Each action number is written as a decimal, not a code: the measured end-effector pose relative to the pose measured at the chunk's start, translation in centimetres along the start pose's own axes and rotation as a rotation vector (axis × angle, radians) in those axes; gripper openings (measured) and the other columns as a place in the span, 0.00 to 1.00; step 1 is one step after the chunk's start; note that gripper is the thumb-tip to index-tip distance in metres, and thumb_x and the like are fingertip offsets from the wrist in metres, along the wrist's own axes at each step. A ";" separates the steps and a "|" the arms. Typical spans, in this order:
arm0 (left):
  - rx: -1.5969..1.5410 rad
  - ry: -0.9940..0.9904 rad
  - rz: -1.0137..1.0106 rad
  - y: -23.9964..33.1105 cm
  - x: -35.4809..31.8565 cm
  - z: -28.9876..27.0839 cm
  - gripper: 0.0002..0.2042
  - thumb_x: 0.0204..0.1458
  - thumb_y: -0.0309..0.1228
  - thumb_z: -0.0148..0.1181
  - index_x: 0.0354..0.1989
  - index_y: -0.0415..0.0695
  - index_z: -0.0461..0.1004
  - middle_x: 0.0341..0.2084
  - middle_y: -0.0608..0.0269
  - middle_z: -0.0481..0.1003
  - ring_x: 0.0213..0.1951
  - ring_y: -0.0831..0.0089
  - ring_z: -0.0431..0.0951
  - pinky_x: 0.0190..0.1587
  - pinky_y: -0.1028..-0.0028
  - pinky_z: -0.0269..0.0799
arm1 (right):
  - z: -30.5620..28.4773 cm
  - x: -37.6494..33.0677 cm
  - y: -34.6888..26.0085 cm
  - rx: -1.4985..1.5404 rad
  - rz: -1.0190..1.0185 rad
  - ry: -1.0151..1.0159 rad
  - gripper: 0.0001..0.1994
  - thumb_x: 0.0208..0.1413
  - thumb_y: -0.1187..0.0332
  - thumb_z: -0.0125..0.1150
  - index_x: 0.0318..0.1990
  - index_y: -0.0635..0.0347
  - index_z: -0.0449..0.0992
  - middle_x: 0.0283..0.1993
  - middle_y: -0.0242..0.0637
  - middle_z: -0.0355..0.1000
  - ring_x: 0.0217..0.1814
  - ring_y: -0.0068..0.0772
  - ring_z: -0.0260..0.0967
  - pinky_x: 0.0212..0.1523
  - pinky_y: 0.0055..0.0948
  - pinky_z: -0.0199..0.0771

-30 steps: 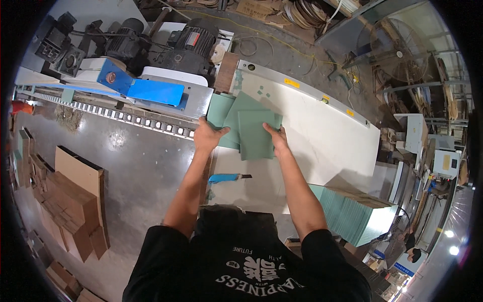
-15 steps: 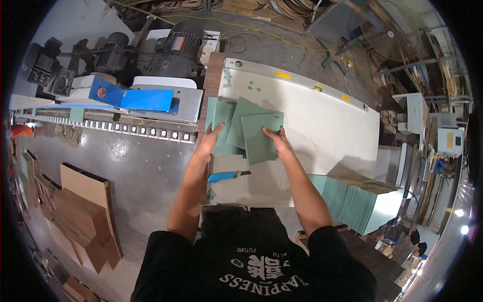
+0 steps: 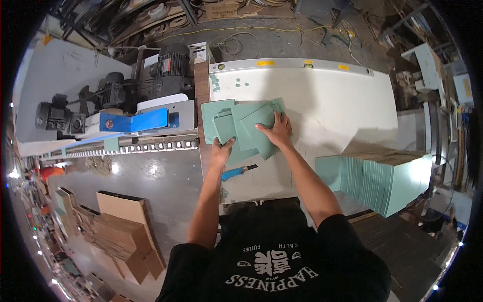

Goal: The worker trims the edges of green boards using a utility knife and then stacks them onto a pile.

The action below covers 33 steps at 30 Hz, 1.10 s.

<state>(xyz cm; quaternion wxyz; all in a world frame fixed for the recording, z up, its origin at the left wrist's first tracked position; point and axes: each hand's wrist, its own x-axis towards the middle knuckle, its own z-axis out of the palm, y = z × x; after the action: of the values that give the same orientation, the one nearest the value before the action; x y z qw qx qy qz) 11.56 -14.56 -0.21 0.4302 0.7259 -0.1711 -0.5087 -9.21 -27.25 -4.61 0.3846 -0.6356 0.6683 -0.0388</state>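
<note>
Panels fanned on table; right hand flat on top; left hand grasping near edge.

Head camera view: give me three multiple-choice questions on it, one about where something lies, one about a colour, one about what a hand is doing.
1. Where does the blue-handled knife lie?
A. near the table's front edge, just below the left hand
B. on the tall stack
C. on the floor

2. What colour are the loose panels on the white table?
A. red
B. pale green
C. black

3. What is the right hand doing?
A. hanging off the table
B. gripping the knife
C. pressing flat on the panels

Answers: 1 A, it sits just under the left hand; 2 B, they match the green stack; 3 C, its palm lies on the top panel.
</note>
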 end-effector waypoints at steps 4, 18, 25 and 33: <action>-0.204 0.064 -0.027 0.2 -1.5 2.0 0.26 0.59 0.29 0.68 0.61 0.32 0.65 0.53 0.51 0.76 0.52 0.64 0.76 0.57 0.68 0.70 | -0.2 0.5 0.9 0.019 -0.029 0.083 0.64 0.39 0.25 0.68 0.79 0.49 0.47 0.82 0.53 0.36 0.84 0.57 0.30 0.77 0.62 0.34; -0.135 0.247 0.095 -0.1 -5.5 -3.1 0.25 0.63 0.34 0.64 0.64 0.38 0.67 0.53 0.56 0.76 0.52 0.65 0.77 0.52 0.66 0.75 | -3.3 1.7 3.3 -0.007 0.046 0.062 0.46 0.55 0.38 0.64 0.75 0.53 0.55 0.74 0.47 0.54 0.76 0.54 0.47 0.71 0.60 0.52; -0.209 0.146 0.045 -3.0 -1.7 8.6 0.28 0.60 0.36 0.68 0.64 0.35 0.66 0.52 0.59 0.75 0.52 0.64 0.75 0.55 0.67 0.72 | -5.3 3.8 5.8 0.331 0.098 -0.195 0.49 0.60 0.25 0.42 0.73 0.60 0.61 0.72 0.58 0.58 0.75 0.65 0.52 0.73 0.56 0.55; 0.118 0.117 0.034 -6.0 1.7 12.3 0.48 0.52 0.47 0.74 0.69 0.26 0.51 0.63 0.37 0.64 0.64 0.51 0.65 0.66 0.59 0.62 | -5.1 2.5 5.0 0.154 0.007 -0.169 0.55 0.52 0.27 0.58 0.73 0.67 0.58 0.73 0.58 0.56 0.75 0.66 0.52 0.74 0.51 0.55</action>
<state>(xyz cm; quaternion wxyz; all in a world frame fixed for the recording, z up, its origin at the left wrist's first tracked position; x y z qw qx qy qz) 0.25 -17.81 -7.40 0.4043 0.7755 -0.1877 -0.4471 -15.94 -30.73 -4.93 0.4874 -0.6027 0.6309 -0.0346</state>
